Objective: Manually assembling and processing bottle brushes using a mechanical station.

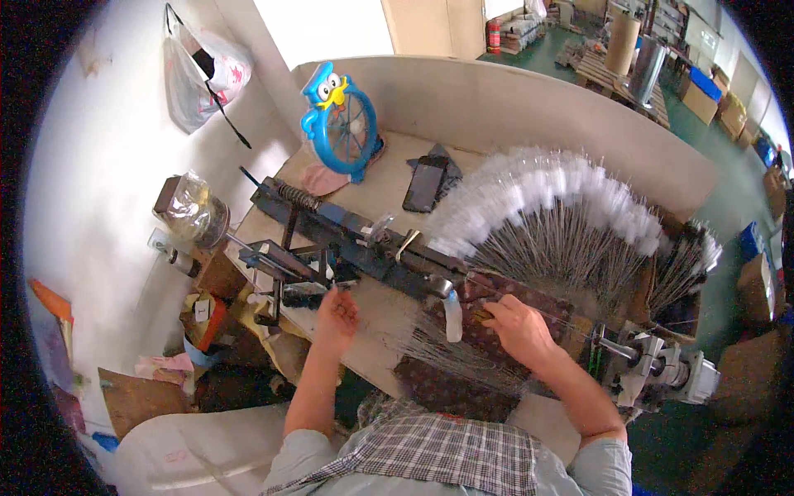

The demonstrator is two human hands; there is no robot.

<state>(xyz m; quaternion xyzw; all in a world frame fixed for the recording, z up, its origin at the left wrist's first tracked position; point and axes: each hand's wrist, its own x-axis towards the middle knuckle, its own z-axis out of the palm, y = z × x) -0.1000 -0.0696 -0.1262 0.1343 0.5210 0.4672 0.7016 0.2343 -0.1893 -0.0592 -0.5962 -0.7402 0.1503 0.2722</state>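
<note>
My left hand [337, 314], its fingers curled together, is at a black metal frame [289, 269] on the left part of a bench machine. Whatever its fingertips may hold is too small to make out. My right hand [519, 329] is closed at the dark bar on the right, beside a small yellowish piece [482, 315]; I cannot tell what it grips. Between the hands, a whitish translucent handle [452, 318] hangs from a metal lever. Loose thin wires [451, 351] lie in front of it on a dark patterned cloth [434, 388].
Many white-bristled wire brushes [571, 240] fan out at the back right. A phone [426, 183] and a blue duck-shaped fan [343, 124] stand behind the machine. A motor with a clear plastic cover [194, 211] is at left, a metal chuck [653, 360] at right. A low partition [529, 95] borders the bench.
</note>
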